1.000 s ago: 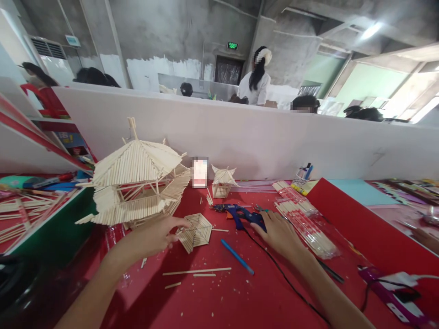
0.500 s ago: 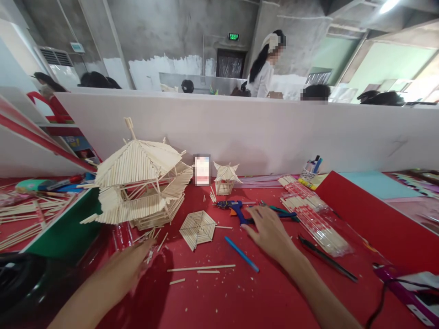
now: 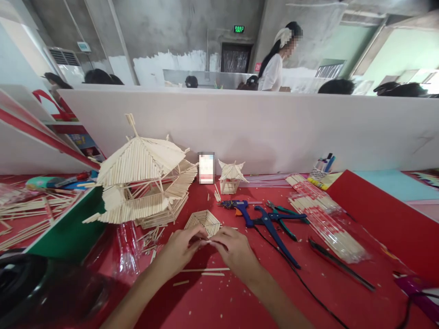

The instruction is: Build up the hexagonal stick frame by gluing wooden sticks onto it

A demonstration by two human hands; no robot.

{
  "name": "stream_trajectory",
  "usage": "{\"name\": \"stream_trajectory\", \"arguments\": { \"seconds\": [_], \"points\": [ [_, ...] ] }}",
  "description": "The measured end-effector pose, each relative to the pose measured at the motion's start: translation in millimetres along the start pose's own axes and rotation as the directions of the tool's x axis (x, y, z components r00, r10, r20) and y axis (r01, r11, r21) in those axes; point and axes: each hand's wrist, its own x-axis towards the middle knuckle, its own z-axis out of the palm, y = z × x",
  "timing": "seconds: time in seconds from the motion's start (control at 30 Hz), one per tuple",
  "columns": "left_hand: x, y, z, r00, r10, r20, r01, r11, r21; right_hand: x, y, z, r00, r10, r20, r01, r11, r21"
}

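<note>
My left hand (image 3: 183, 246) and my right hand (image 3: 233, 249) meet fingertip to fingertip over the red table. Both are closed in a pinch around something small and pale, mostly covered by the fingers. Just beyond them lies a hexagonal stick panel (image 3: 206, 219), its near edge hidden by my hands. Thin sticks (image 3: 206, 270) lie on the table below my hands. A blue glue gun (image 3: 243, 211) rests on its side to the right of the panel. Left of the panel stands a large pavilion model (image 3: 144, 178) of wooden sticks; a small pavilion model (image 3: 232, 177) stands behind.
Blue-handled cutters (image 3: 274, 228) and green-handled pliers (image 3: 286, 219) lie to the right, near packs of sticks (image 3: 325, 224) and a black slim tool (image 3: 339, 262). Loose stick bits (image 3: 151, 237) lie at left. A white partition (image 3: 274, 132) closes the back; a person (image 3: 274, 64) is beyond it.
My left hand has come right from the stick bits, and my right hand has moved left from beside the glue gun. They now meet in a pinch. The blue pen-like stick is out of sight.
</note>
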Motion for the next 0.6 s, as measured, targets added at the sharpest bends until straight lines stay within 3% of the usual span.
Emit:
{"name": "stream_trajectory", "arguments": {
  "seconds": [0.13, 0.3, 0.43, 0.6],
  "points": [
    [-5, -11, 4.8, 0.998, -0.018, -0.067, 0.017, 1.0, -0.016, -5, 5, 0, 0.998, 0.054, -0.017, -0.054, 0.999, -0.004],
    [-9, -17, 15.3, 0.984, -0.046, -0.171, 0.049, 0.999, 0.013, -8, 6, 4, 0.999, 0.03, -0.016, -0.031, 0.998, -0.053],
    [-12, -22, 18.8, 0.976, 0.016, -0.217, 0.003, 0.996, 0.086, -10, 10, 5, 0.999, 0.038, -0.024, -0.039, 0.999, -0.038],
    [-15, -29, 8.2, 0.967, 0.121, -0.226, -0.069, 0.971, 0.228, -11, 20, 4, 1.0, 0.029, -0.01, -0.03, 0.995, -0.096]
  ]
}}
